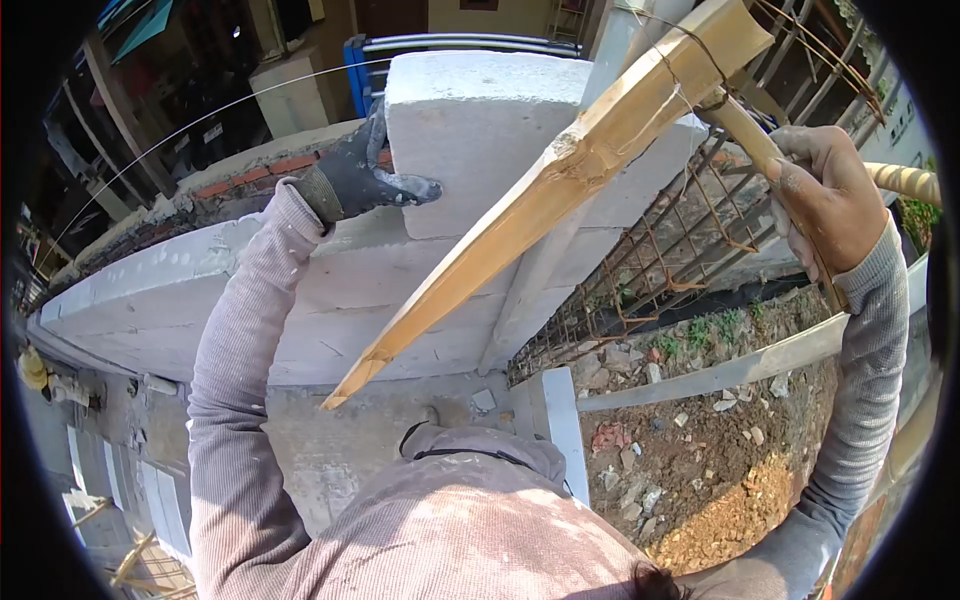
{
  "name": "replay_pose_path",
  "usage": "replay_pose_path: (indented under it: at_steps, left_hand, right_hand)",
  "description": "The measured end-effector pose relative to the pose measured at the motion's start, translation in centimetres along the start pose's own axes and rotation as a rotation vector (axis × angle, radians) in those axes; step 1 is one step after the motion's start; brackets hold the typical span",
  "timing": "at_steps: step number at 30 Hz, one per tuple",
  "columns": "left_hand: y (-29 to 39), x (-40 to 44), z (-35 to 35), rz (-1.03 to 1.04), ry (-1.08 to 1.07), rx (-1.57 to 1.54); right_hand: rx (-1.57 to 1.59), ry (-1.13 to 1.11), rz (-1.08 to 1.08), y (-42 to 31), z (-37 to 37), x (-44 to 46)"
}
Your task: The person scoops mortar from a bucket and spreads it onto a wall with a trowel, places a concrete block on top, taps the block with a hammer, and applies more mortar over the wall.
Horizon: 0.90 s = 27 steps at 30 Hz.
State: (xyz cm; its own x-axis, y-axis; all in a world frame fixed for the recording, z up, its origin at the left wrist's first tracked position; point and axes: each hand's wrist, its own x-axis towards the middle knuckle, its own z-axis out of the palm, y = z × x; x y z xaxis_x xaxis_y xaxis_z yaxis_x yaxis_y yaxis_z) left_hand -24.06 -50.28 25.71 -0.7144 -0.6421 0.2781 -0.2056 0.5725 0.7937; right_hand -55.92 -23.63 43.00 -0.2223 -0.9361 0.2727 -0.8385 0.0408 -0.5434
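Observation:
My left hand (365, 172), in a dark, dusty glove, grips the left end of a white lightweight concrete block (470, 150). Its thumb lies on the near face, and the other fingers go round the end. The block rests on a wall (370, 285) of similar white blocks. Bare and closed, my right hand (830, 195) is wrapped round a slim wooden handle (752, 138). A dark piece at the handle's upper end is partly hidden, so I cannot tell the tool's kind. A split bamboo pole (540, 195) slants across the view in front of the block.
Rusty steel mesh (665, 255) stands right of the wall, above soil and rubble (690, 430). A pale upright post (535, 285) is against the wall. A thin string (215, 105) crosses the upper left. Blue-framed metal rails (460, 42) lie behind the block.

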Motion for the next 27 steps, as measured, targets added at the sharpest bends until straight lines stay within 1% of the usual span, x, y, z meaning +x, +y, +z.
replay_pose_path:
  at_steps: [1, 2, 4, 5, 7, 8, 10, 11, 12, 14, 16, 17, 18, 19, 20, 22, 24, 25, 26, 27]
  left_hand:
    - [-0.5, 0.0, -0.1, 0.013, 0.032, 0.075]
    - [-1.0, 0.1, -0.1, 0.045, 0.056, 0.155]
    - [-2.1, 0.3, -0.2, 0.103, 0.114, 0.319]
    - [-2.2, 0.3, -0.1, 0.112, 0.114, 0.274]
    - [-2.0, 0.2, -0.1, 0.117, 0.131, 0.216]
    - [-1.7, 0.1, -0.1, 0.113, 0.133, 0.254]
    - [-1.9, 0.0, 0.0, 0.103, 0.147, 0.280]
    - [-2.2, 0.1, 0.1, 0.117, 0.136, 0.245]
    - [-2.3, 0.1, 0.0, 0.133, 0.123, 0.212]
    - [-2.2, 0.2, -0.1, 0.154, 0.117, 0.191]
    - [-1.4, -0.3, -0.3, 0.090, 0.103, 0.198]
    - [-1.7, -0.2, -0.1, 0.095, 0.106, 0.193]
    - [-2.3, 0.0, 0.0, 0.142, 0.105, 0.164]
    - [-2.2, 0.2, -0.1, 0.196, 0.107, 0.137]
    - [-2.2, 0.4, -0.1, 0.215, 0.112, 0.133]
    - [-1.8, 0.0, -0.1, 0.160, 0.116, 0.151]
    - [-1.9, 0.1, -0.1, 0.205, 0.128, 0.122]
    - [-1.8, 0.1, -0.2, 0.221, 0.128, 0.129]
    - [-1.7, 0.2, -0.3, 0.241, 0.121, 0.141]
    - [-1.1, 0.0, -0.6, 0.205, 0.085, 0.060]
  right_hand:
    - [0.058, 0.002, -0.008, 0.6, 0.1, -0.1]
    - [0.049, 0.025, 0.042, 0.5, 0.2, -0.2]
    - [0.083, 0.016, 0.067, 1.7, -0.4, 0.1]
    - [0.071, -0.001, 0.054, 1.9, -0.4, 0.1]
    - [0.148, 0.013, 0.061, 2.0, -0.3, 0.3]
    - [0.135, 0.001, 0.051, 2.5, -0.5, 0.3]
    - [0.113, 0.052, 0.067, 2.6, -0.4, 0.5]
    - [0.107, -0.018, 0.134, 1.9, -0.8, 0.5]
    - [0.097, -0.024, 0.131, 1.6, -0.9, 0.6]
    - [0.156, -0.151, 0.180, 2.0, -1.8, 0.9]
    - [0.140, -0.080, 0.132, 1.9, -0.7, 0.8]
    - [0.207, -0.103, 0.141, 1.5, -0.2, 0.5]
    - [0.274, -0.120, 0.148, 0.9, 0.5, 0.2]
    - [0.281, -0.042, 0.121, 1.1, 1.5, -0.3]
    - [0.335, -0.044, 0.093, 1.3, 1.9, -0.9]
    - [0.404, 0.100, 0.093, 1.9, 3.4, -2.3]
    - [0.431, 0.276, 0.028, 2.7, 5.6, -3.9]
    - [0.480, 0.400, 0.026, 2.0, 7.4, -4.9]
    - [0.386, 0.545, 0.031, 2.0, 9.0, -5.7]
    - [0.407, 0.715, 0.008, 1.7, 11.1, -6.3]
